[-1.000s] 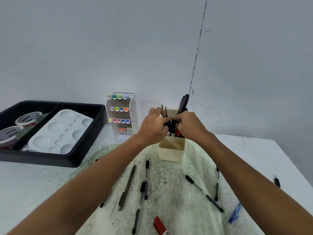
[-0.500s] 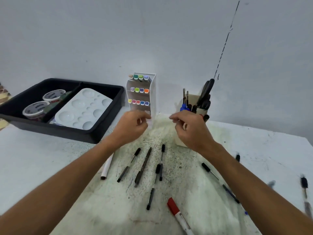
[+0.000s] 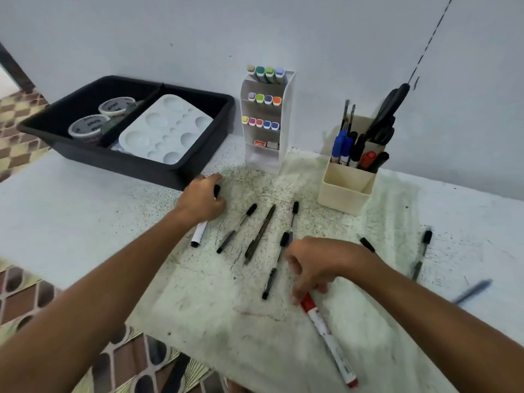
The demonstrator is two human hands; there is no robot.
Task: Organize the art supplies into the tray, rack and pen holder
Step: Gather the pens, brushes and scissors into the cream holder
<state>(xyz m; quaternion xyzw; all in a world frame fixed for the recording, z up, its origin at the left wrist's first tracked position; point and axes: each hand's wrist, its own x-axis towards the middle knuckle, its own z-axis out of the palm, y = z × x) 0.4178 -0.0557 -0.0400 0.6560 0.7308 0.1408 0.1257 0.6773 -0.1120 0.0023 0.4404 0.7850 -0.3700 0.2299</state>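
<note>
My left hand [image 3: 202, 201] curls over the black-capped end of a white marker [image 3: 199, 236] lying near the black tray [image 3: 141, 165]. My right hand [image 3: 314, 265] reaches down with curled fingers, and its fingertips touch the red cap of a red-and-white marker [image 3: 330, 340] at the near edge of the table. Between my hands lie several loose black pens [image 3: 236, 228] and a dark brush [image 3: 261, 234]. The cream pen holder [image 3: 344, 188] at the back right holds markers, brushes and black scissors [image 3: 388, 112]. Coloured markers fill the white rack [image 3: 287, 109].
Inside the tray sit a white palette [image 3: 167, 131] and two paint jars [image 3: 85, 129]. More pens lie to the right: a black one [image 3: 422, 251] and a blurred blue one [image 3: 473, 290]. The table's near edge runs close below the red marker. A wall stands right behind.
Both hands left the pen holder and dropped to the table. My left hand went to the white marker, my right hand to the red marker. The view tilted down.
</note>
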